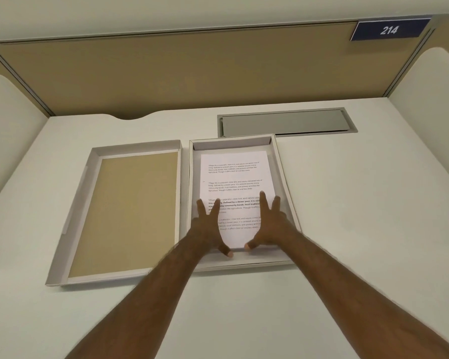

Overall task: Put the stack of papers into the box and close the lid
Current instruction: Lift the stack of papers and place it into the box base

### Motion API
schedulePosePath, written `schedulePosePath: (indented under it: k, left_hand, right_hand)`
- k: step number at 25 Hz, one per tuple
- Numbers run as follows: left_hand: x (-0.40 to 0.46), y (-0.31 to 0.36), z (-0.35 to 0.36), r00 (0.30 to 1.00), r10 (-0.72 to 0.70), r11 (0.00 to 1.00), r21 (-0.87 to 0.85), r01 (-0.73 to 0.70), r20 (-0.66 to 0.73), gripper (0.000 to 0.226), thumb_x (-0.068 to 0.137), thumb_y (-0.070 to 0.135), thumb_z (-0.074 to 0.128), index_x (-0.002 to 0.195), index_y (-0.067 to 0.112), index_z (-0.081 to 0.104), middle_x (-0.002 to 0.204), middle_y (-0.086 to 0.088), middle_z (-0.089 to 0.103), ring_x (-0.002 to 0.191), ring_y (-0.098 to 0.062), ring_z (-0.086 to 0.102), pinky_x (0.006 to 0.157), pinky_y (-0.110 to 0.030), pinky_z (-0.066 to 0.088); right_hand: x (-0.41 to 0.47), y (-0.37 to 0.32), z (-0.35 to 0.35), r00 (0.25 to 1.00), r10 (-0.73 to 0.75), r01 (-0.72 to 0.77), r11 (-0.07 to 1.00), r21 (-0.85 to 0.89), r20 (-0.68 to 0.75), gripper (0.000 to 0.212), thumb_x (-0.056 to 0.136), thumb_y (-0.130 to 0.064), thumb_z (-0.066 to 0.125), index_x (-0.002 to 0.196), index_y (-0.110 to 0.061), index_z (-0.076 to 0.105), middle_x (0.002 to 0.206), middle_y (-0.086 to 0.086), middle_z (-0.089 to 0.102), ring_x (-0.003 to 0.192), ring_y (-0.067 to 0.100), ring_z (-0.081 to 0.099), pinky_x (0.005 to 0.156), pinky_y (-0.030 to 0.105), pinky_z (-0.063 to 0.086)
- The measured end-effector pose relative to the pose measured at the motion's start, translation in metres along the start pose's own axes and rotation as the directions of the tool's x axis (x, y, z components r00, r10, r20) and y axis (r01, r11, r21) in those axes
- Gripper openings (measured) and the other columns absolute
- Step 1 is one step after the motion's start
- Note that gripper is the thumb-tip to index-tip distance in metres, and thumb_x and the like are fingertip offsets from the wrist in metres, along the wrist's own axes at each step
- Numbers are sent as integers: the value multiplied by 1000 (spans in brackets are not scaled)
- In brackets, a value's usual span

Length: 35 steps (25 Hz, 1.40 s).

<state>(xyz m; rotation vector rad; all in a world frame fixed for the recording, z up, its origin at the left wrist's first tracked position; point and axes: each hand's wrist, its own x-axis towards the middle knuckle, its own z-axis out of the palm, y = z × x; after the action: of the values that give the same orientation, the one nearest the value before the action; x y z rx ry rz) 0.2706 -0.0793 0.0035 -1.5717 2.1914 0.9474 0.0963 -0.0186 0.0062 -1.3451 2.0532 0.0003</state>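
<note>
A stack of white printed papers lies flat inside a shallow grey box on the desk. My left hand rests on the stack's near left part with fingers spread. My right hand rests on the near right part, fingers spread too, thumb at the stack's near edge. The box's lid lies upside down just left of the box, showing a tan inner face and grey rims.
The white desk is walled by tan partitions at the back and rounded white side panels. A grey cable hatch is set into the desk right behind the box. A blue sign reading 214 hangs at the top right.
</note>
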Motion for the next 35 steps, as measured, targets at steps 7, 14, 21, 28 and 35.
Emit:
schedulePosePath:
  k: [7,14,21,28,35]
  left_hand:
    - [-13,-2,12,991,-94,993,-84,86,-94,136,59,0,89,158,27,-1,158,-17,14,137,-32,43,100,-36,48]
    - [-24,-7,14,983,-20,996,-93,3,-183,133,62,-3,85,159,26,-2,138,-14,39,116,-29,55,87,-35,52]
    - [-26,-13,12,979,20,999,-44,-30,-205,134,60,6,89,159,23,0,136,-12,44,117,-28,56,89,-35,52]
    - [-25,-16,11,980,26,1000,8,-25,-198,132,59,14,91,159,17,4,138,-13,46,122,-29,53,96,-37,48]
    - [-24,-18,9,983,31,998,51,-22,-181,128,57,20,92,157,13,12,141,-13,45,126,-30,52,100,-37,47]
  right_hand:
    - [-14,10,16,991,-44,33,996,-89,-123,142,63,-3,80,147,-33,-30,160,18,-24,133,43,39,79,38,53]
    - [-16,10,20,978,-87,64,990,-125,-187,150,58,-3,85,144,-41,-33,161,17,-4,123,41,47,71,36,50]
    - [-22,10,13,979,-112,88,986,-143,-169,150,58,1,84,145,-42,-30,163,13,-4,124,41,46,80,42,54]
    - [-22,14,11,973,-152,121,977,-175,-175,154,55,-2,88,145,-42,-31,163,11,5,116,40,53,78,44,57]
    - [-20,14,11,970,-178,148,972,-181,-164,157,53,3,88,144,-41,-31,164,13,3,108,37,62,68,38,57]
